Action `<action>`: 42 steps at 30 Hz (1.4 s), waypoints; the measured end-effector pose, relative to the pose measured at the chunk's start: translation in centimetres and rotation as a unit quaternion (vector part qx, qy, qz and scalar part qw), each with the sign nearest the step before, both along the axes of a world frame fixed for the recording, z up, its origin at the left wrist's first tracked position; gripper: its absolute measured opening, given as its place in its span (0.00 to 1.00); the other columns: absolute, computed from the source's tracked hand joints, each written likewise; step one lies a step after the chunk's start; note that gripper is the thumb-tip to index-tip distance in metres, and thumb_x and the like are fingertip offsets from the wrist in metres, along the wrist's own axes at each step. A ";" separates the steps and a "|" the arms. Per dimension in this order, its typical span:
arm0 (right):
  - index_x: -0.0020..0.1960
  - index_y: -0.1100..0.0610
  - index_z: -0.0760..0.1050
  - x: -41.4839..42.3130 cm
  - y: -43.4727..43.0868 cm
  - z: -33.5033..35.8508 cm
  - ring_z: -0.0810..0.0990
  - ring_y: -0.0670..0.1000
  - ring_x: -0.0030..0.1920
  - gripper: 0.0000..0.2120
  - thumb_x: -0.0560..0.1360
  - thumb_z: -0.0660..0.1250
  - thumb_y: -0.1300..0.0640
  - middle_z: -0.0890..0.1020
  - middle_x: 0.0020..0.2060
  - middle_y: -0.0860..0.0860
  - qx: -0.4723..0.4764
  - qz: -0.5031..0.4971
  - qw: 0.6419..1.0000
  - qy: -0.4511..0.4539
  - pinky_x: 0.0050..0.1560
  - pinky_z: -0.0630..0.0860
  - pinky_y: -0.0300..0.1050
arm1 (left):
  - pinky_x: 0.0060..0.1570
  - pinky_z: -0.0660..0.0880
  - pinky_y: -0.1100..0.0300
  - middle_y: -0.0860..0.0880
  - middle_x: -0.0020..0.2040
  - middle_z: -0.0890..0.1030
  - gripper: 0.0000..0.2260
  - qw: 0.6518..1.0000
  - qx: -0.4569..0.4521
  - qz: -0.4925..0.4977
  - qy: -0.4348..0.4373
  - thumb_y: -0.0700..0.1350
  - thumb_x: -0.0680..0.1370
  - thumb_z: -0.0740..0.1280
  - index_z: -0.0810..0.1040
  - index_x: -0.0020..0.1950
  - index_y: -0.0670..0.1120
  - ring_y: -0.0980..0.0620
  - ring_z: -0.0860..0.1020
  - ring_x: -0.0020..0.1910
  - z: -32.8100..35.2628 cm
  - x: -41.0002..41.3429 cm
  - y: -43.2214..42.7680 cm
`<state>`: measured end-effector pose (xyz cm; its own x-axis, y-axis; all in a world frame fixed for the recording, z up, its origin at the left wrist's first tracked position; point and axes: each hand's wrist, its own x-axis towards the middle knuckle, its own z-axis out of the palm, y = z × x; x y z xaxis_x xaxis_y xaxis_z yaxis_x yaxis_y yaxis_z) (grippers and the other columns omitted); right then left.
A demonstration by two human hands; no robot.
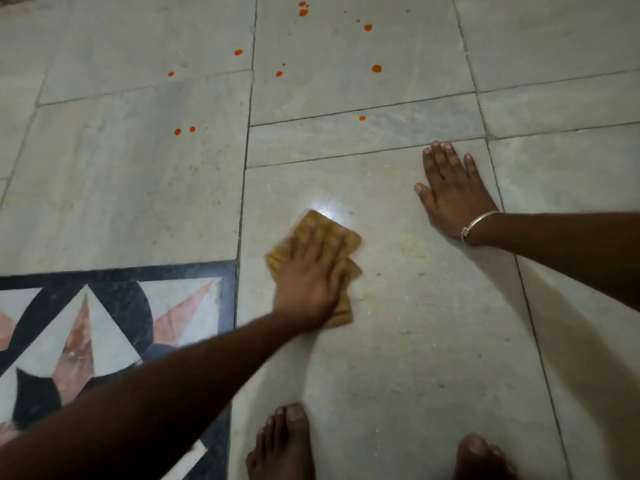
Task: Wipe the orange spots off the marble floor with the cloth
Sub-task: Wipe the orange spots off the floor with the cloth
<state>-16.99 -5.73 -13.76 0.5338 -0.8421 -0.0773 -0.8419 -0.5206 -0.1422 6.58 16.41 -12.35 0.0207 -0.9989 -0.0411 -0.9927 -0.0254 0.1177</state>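
Note:
My left hand [311, 275] presses flat on a folded yellow-orange cloth [341, 237] lying on the grey marble floor [398, 341], fingers spread over it. My right hand [450, 192] rests flat on the floor to the right of the cloth, palm down, a silver bangle on the wrist. Several orange spots dot the slabs farther away: a pair [184, 130] at left, one [362, 118] above the cloth, and others such as the spot [376, 68] higher up and a cluster [303, 9] at the top.
A black-bordered inlay panel [104, 327] with pink and white star points fills the lower left. My two bare feet [284, 445] stand at the bottom edge. A bright light reflection [325, 206] glints just beyond the cloth.

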 end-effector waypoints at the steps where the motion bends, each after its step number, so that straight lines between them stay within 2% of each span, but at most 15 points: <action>1: 0.82 0.59 0.45 -0.1 -0.1 0.0 0.45 0.55 0.82 0.35 0.80 0.39 0.40 0.48 0.82 0.56 0.003 0.001 1.000 -0.001 0.80 0.43 0.58 | 0.81 0.50 0.43 0.43 0.84 0.59 0.27 0.999 -0.007 0.036 -0.015 0.57 0.85 0.47 0.62 0.83 0.48 0.42 0.53 0.84 0.0 1.8 -0.1; 4: 0.82 0.59 0.45 -0.3 -0.2 0.2 0.45 0.55 0.82 0.36 0.80 0.37 0.40 0.48 0.82 0.56 0.012 0.010 1.000 0.004 0.80 0.43 0.58 | 0.80 0.52 0.40 0.40 0.84 0.56 0.29 0.993 -0.009 0.112 -0.034 0.57 0.86 0.45 0.58 0.84 0.44 0.40 0.51 0.84 0.0 4.6 3.5; 6: 0.82 0.59 0.44 -0.2 -0.2 0.2 0.45 0.55 0.82 0.36 0.80 0.37 0.40 0.48 0.82 0.56 0.007 0.004 1.000 0.002 0.80 0.42 0.57 | 0.80 0.51 0.39 0.39 0.84 0.54 0.29 0.989 -0.009 0.146 -0.036 0.56 0.85 0.46 0.55 0.84 0.43 0.39 0.51 0.84 0.0 1.5 5.7; 9: 0.82 0.59 0.45 0.2 0.4 0.0 0.46 0.55 0.82 0.35 0.80 0.38 0.41 0.49 0.82 0.56 -0.006 -0.015 1.000 0.002 0.79 0.43 0.57 | 0.80 0.49 0.40 0.41 0.84 0.56 0.28 0.998 -0.013 0.060 0.013 0.57 0.86 0.48 0.58 0.84 0.46 0.39 0.52 0.84 -0.1 -4.7 3.1; 12: 0.82 0.59 0.48 0.3 0.6 -0.2 0.48 0.55 0.81 0.35 0.81 0.40 0.42 0.51 0.82 0.56 -0.022 -0.024 0.999 -0.003 0.79 0.45 0.57 | 0.80 0.53 0.41 0.42 0.82 0.63 0.26 0.999 -0.043 -0.007 0.023 0.56 0.85 0.52 0.65 0.81 0.48 0.39 0.57 0.83 0.3 -4.7 -5.2; 15: 0.82 0.58 0.47 -0.1 0.8 -0.2 0.47 0.54 0.82 0.34 0.81 0.40 0.41 0.49 0.82 0.55 -0.019 -0.013 1.000 -0.004 0.80 0.44 0.57 | 0.77 0.58 0.41 0.40 0.79 0.68 0.27 0.992 -0.056 0.113 -0.015 0.56 0.84 0.52 0.70 0.79 0.46 0.37 0.64 0.80 0.4 1.1 -10.0; 19: 0.82 0.57 0.45 -0.9 1.0 -0.1 0.46 0.54 0.82 0.34 0.81 0.40 0.40 0.48 0.82 0.54 -0.021 -0.001 1.000 -0.006 0.80 0.45 0.56 | 0.77 0.58 0.37 0.37 0.81 0.64 0.28 0.977 -0.064 0.205 -0.004 0.56 0.85 0.49 0.64 0.81 0.44 0.36 0.61 0.81 0.0 2.6 -4.7; 22: 0.82 0.57 0.46 -0.8 1.0 -0.4 0.47 0.54 0.82 0.33 0.82 0.42 0.41 0.49 0.82 0.54 -0.028 -0.010 1.000 -0.002 0.80 0.48 0.58 | 0.78 0.56 0.37 0.37 0.81 0.63 0.28 0.993 -0.059 0.100 0.007 0.56 0.84 0.52 0.64 0.81 0.43 0.36 0.58 0.82 -0.6 -5.7 -1.0; 25: 0.82 0.56 0.46 -1.0 0.7 -0.6 0.46 0.53 0.82 0.33 0.82 0.42 0.41 0.49 0.82 0.54 -0.033 -0.006 0.999 -0.001 0.80 0.48 0.57 | 0.79 0.54 0.38 0.42 0.82 0.63 0.27 0.995 -0.083 -0.021 0.043 0.56 0.85 0.54 0.65 0.82 0.48 0.40 0.55 0.83 -0.2 -8.3 -6.6; 27: 0.82 0.56 0.46 -1.1 0.6 -0.6 0.46 0.53 0.82 0.33 0.82 0.41 0.41 0.48 0.82 0.54 -0.033 0.003 0.999 0.002 0.80 0.47 0.57 | 0.78 0.58 0.39 0.42 0.81 0.66 0.26 0.997 -0.075 -0.002 0.031 0.56 0.84 0.54 0.68 0.80 0.48 0.40 0.59 0.82 0.0 -5.2 -10.6; 29: 0.82 0.56 0.45 -1.3 0.7 -0.5 0.45 0.52 0.82 0.33 0.82 0.41 0.41 0.48 0.82 0.54 -0.031 0.001 0.999 0.008 0.80 0.47 0.56 | 0.79 0.57 0.38 0.42 0.81 0.65 0.27 0.996 -0.036 0.084 0.011 0.57 0.84 0.51 0.66 0.81 0.49 0.40 0.59 0.82 -0.3 -0.5 -12.1; 33: 0.82 0.57 0.47 -0.9 0.9 -0.2 0.48 0.54 0.82 0.33 0.82 0.41 0.41 0.50 0.82 0.55 -0.031 -0.010 0.999 -0.001 0.80 0.49 0.57 | 0.77 0.60 0.35 0.37 0.80 0.65 0.29 0.975 -0.066 0.211 0.005 0.57 0.84 0.48 0.64 0.81 0.44 0.34 0.62 0.80 0.0 3.5 -5.5; 37: 0.82 0.58 0.46 -0.4 1.1 0.0 0.47 0.54 0.82 0.33 0.81 0.40 0.42 0.49 0.82 0.55 -0.025 -0.016 1.000 0.006 0.80 0.47 0.58 | 0.79 0.53 0.40 0.39 0.82 0.60 0.28 0.991 -0.051 0.119 0.022 0.57 0.85 0.49 0.62 0.82 0.45 0.37 0.56 0.83 -0.5 -4.6 -1.9; 40: 0.82 0.58 0.45 -0.5 1.0 0.2 0.46 0.55 0.82 0.34 0.81 0.39 0.42 0.49 0.82 0.55 -0.023 -0.013 1.000 0.009 0.80 0.46 0.58 | 0.81 0.49 0.41 0.43 0.84 0.58 0.27 0.997 -0.039 0.049 0.049 0.57 0.85 0.50 0.61 0.83 0.48 0.41 0.52 0.84 -0.2 -5.6 -8.5; 42: 0.82 0.57 0.45 -0.4 0.9 0.1 0.46 0.55 0.82 0.34 0.81 0.39 0.41 0.48 0.82 0.55 -0.015 -0.006 1.000 0.009 0.80 0.45 0.58 | 0.81 0.50 0.41 0.43 0.83 0.61 0.27 0.996 -0.042 0.077 0.033 0.56 0.85 0.51 0.63 0.82 0.48 0.41 0.55 0.84 -0.1 -2.8 -12.3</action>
<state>-17.41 -4.81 -13.62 0.5229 -0.8502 -0.0616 -0.8501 -0.5147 -0.1114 3.75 4.11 -12.46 0.1734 -0.9842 0.0364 -0.9681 -0.1636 0.1899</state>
